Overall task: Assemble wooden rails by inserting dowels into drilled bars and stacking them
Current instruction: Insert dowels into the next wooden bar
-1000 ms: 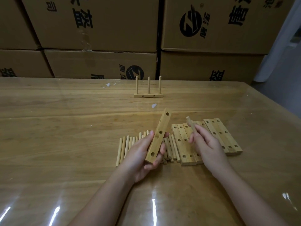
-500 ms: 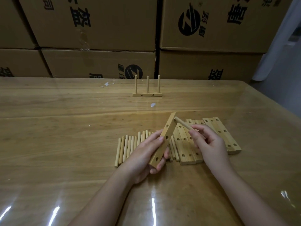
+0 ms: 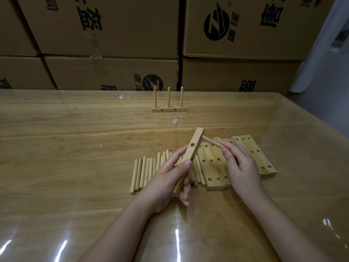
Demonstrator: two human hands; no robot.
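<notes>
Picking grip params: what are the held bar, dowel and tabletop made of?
Bar: pale wood, faint grain, matte, likely unfinished. Dowel: same pale wood, matte. Tabletop: wood planks with grain, under gloss varnish or clear sheet; light streaks reflect.

Dowels (image 3: 145,173) left of, seemingly against, drilled bars (image 3: 215,167); pegged rail (image 3: 168,109) behind.

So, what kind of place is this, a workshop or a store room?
Probably a storeroom or warehouse corner used for hand assembly. Printed cartons are stacked along the back, and a glossy wooden table holds loose dowels and drilled bars, with one rail standing farther back.
</notes>
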